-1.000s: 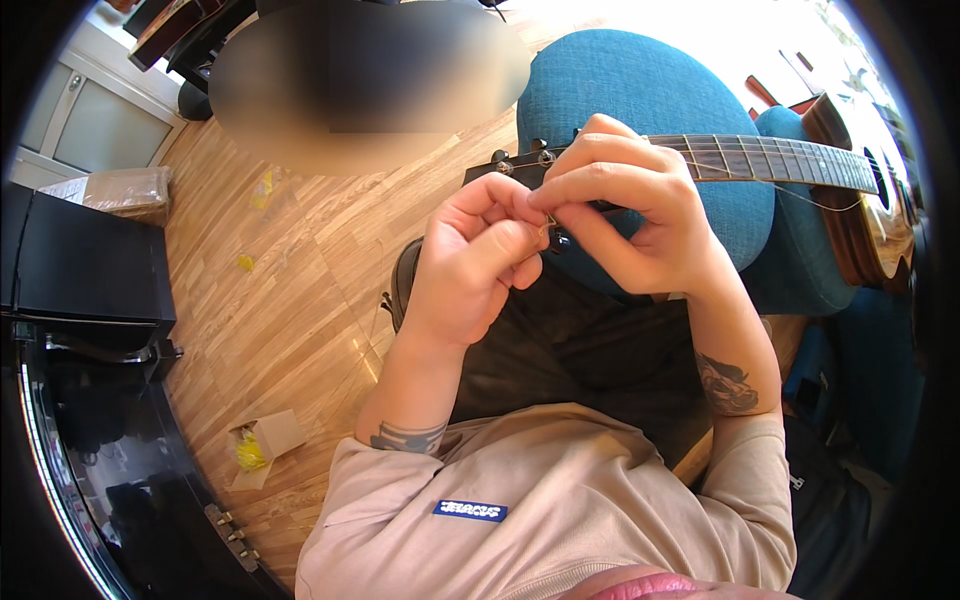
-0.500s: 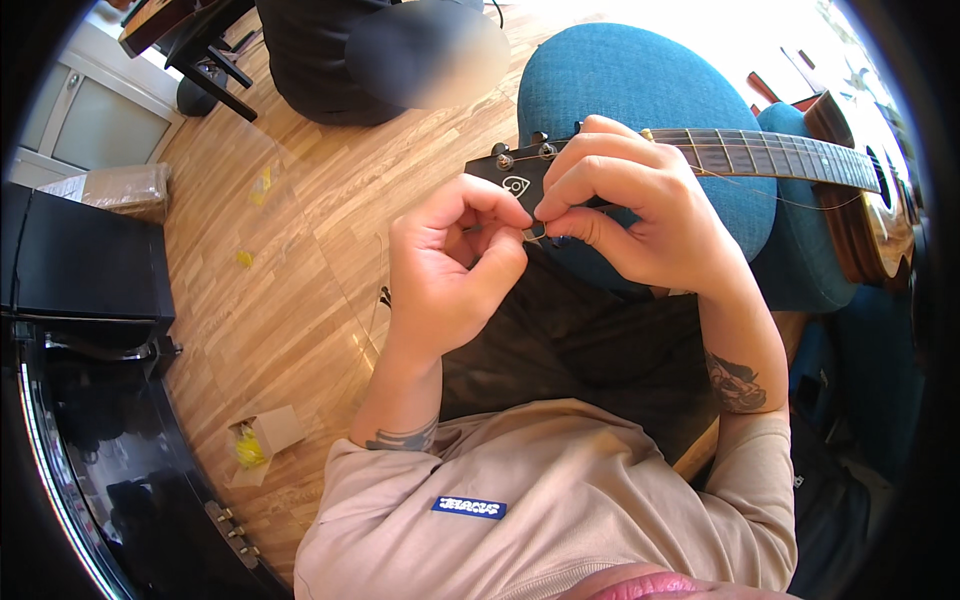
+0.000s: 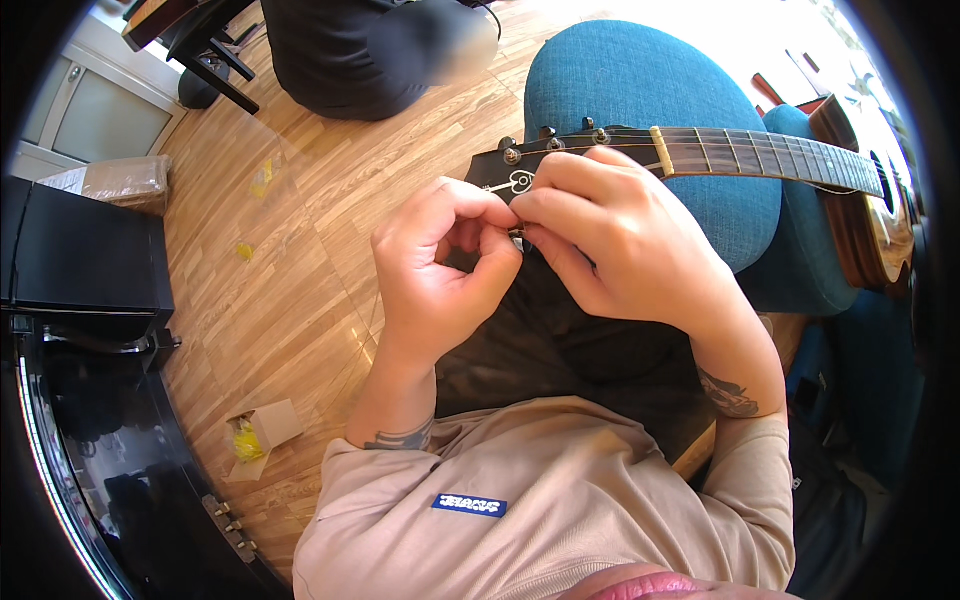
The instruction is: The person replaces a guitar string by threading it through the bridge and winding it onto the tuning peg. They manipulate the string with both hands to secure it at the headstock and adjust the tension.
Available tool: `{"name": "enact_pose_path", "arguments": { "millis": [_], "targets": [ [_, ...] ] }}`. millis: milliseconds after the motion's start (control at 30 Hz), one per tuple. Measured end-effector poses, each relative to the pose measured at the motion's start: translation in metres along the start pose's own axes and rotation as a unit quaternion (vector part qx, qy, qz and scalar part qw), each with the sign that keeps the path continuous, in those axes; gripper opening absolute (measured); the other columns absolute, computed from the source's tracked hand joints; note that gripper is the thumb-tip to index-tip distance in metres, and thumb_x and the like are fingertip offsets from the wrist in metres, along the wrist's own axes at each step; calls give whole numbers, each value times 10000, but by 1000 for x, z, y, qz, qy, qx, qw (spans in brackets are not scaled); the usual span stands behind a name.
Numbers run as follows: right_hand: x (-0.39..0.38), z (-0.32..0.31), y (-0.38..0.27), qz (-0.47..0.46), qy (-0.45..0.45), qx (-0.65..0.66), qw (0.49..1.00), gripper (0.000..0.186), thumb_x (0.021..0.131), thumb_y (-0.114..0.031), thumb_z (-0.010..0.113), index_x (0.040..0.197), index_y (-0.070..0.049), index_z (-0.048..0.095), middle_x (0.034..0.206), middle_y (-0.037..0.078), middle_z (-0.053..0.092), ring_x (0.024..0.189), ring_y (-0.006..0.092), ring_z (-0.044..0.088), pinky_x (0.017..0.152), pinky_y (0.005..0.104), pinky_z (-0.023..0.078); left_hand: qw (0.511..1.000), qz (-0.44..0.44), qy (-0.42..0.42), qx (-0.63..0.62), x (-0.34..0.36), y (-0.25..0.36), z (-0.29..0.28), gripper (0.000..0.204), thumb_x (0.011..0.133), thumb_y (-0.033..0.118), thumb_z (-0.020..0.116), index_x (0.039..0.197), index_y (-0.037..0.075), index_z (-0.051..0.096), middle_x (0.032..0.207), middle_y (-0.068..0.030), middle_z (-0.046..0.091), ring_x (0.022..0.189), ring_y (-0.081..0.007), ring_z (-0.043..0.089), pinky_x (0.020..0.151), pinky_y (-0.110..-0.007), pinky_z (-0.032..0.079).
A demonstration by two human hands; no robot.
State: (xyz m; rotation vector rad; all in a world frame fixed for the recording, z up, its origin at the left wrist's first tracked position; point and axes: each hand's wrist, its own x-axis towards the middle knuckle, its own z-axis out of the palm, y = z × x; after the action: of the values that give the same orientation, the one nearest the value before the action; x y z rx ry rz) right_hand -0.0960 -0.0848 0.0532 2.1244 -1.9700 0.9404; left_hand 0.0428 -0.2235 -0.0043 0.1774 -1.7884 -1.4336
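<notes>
Near, left hand (image 3: 440, 265) has closed back in fingertip-to-fingertip with right hand (image 3: 610, 240), both pinching something tiny, hidden, at the dark wooden guitar headstock (image 3: 510, 175), blue padded chair (image 3: 640, 90) beyond.

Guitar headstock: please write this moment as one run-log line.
left hand: pinching at guitar headstock | right hand: fingertips meeting left | guitar: across lap and blue chair
</notes>
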Motion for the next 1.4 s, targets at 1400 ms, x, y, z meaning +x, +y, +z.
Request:
{"name": "enact_pose_path", "arguments": {
  "millis": [1400],
  "targets": [
    [-6, -1, 14, -49, 54, 185, 980, 155, 763, -11, 738, 760, -39, 585, 734, 64, 580, 614, 264, 619, 556, 363, 517, 986, -61, -152, -11, 4, 26, -14, 159, 837, -144, 686, 956, -41, 664, 965, -100, 677, 858, -131, 661, 790, -252, 541]
  ]
}}
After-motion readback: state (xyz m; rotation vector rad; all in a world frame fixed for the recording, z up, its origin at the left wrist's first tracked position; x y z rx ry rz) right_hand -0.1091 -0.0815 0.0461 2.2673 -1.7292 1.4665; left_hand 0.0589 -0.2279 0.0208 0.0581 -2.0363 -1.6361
